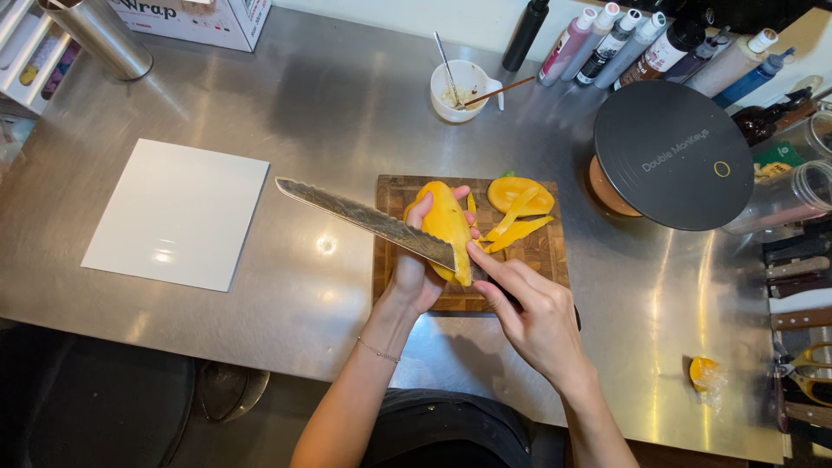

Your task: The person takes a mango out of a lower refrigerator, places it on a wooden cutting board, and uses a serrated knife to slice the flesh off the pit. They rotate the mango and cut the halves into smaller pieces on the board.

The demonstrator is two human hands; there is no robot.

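My left hand holds a peeled yellow mango upright over a small wooden cutting board. My right hand grips a long chef's knife, its blade lying across the mango and pointing left. A mango half and several yellow peel strips lie on the board's far right part.
A white square board lies on the steel counter at left. A white cup with utensils stands behind the cutting board. A dark round lid, squeeze bottles, jars and knife handles crowd the right side. A mango scrap sits near the front right edge.
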